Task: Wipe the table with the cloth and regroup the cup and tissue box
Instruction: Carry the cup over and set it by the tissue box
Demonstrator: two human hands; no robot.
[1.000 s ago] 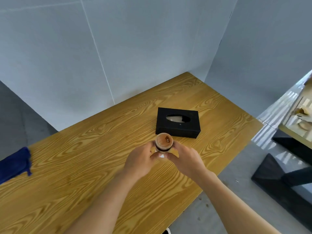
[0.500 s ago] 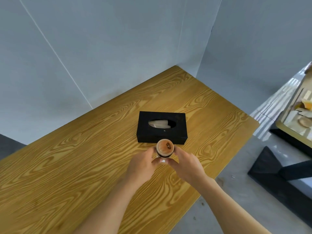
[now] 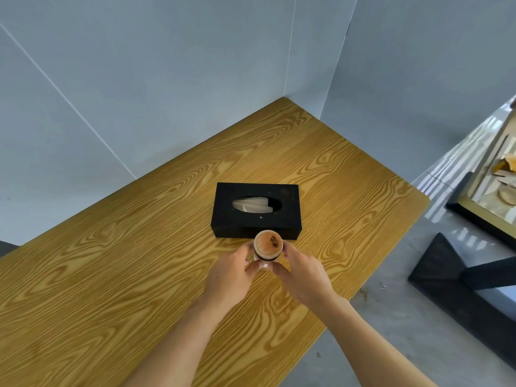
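A person's left hand (image 3: 231, 277) and right hand (image 3: 303, 276) clasp a cup (image 3: 267, 245) between curled fingers on a wooden table (image 3: 111, 275). The cup stands just in front of the black tissue box (image 3: 255, 209), fingertips pressed against its sides.

Pale grey wall panels (image 3: 173, 79) meet in a corner; a grey floor (image 3: 391, 331) carries a black base (image 3: 458, 275).
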